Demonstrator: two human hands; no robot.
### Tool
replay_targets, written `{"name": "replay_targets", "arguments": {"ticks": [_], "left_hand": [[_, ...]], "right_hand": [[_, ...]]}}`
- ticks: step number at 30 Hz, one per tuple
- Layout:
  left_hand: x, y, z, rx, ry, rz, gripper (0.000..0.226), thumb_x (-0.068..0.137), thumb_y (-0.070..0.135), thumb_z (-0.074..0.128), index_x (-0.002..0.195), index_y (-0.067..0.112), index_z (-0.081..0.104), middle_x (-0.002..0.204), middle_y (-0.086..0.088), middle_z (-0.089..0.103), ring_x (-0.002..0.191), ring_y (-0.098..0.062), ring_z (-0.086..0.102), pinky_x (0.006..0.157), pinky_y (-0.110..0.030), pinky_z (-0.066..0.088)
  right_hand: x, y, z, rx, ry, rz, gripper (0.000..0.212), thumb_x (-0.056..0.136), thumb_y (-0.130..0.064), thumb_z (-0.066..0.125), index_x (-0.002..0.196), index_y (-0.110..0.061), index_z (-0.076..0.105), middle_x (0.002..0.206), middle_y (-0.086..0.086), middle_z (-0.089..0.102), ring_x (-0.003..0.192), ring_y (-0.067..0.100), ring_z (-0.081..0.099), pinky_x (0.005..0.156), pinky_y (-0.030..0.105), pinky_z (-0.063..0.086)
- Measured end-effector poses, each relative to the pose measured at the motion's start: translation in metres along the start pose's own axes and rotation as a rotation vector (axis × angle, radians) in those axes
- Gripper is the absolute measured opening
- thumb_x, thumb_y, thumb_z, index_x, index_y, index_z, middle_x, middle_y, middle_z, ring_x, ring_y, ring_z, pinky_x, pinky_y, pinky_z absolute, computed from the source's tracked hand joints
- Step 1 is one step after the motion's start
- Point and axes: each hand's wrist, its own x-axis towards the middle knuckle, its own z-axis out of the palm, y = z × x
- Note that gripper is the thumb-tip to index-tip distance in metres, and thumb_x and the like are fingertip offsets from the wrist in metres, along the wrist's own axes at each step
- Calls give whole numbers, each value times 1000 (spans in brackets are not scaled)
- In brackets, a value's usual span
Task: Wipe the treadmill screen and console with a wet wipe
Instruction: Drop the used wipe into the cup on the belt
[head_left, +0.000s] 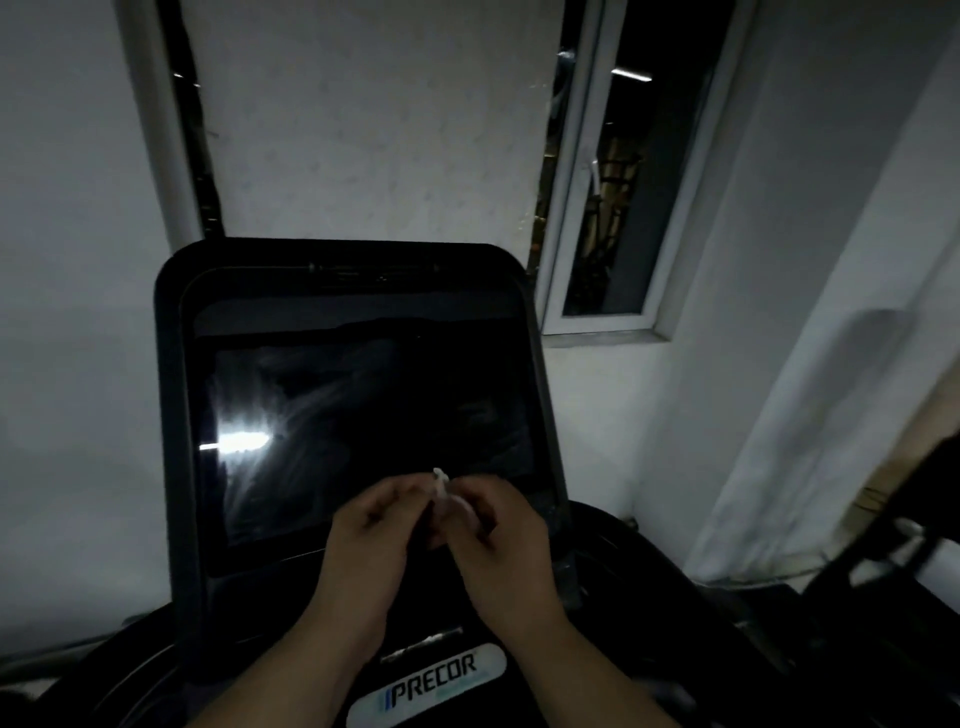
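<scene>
The treadmill's dark screen (363, 431) fills the middle of the view, set in a black console (171, 415), with a bright glare patch and smears on its left side. In front of its lower edge my left hand (369, 530) and my right hand (498, 530) meet, fingers pinched together on a small white wet wipe (440, 486). Only a crumpled bit of the wipe shows between the fingertips. Neither hand touches the screen.
A Precor logo plate (431, 680) sits below the hands on the console base. White walls stand behind, with a window (618, 208) at the upper right. A dark bar or frame (883, 540) crosses the right edge.
</scene>
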Motion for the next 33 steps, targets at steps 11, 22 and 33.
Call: {"name": "replay_targets", "arguments": {"ticks": [11, 22, 33], "left_hand": [[-33, -5, 7, 597, -156, 175, 36, 97, 30, 64, 131, 41, 60, 120, 16, 69, 115, -6, 63, 101, -34, 49], [-89, -26, 30, 1595, -340, 520, 103, 75, 91, 17, 148, 39, -36, 162, -1, -36, 148, -17, -34, 124, -42, -8], [-245, -66, 86, 1655, -287, 508, 104, 74, 97, 1, 156, 36, -18, 168, -5, -17, 154, -19, -21, 126, -47, -1]], "right_hand": [[-37, -19, -66, -272, 167, -13, 18, 98, -18, 67, 80, -17, 70, 80, 0, 67, 80, 5, 64, 71, 17, 49], [-107, -11, -188, -928, 340, -282, 31, 93, -26, 45, 93, -13, 74, 127, 12, 68, 120, 33, 61, 95, 45, 53], [-230, 7, -304, -1001, 224, -297, 11, 92, -23, 59, 93, -17, 68, 151, 16, 52, 147, 36, 38, 115, 57, 36]]}}
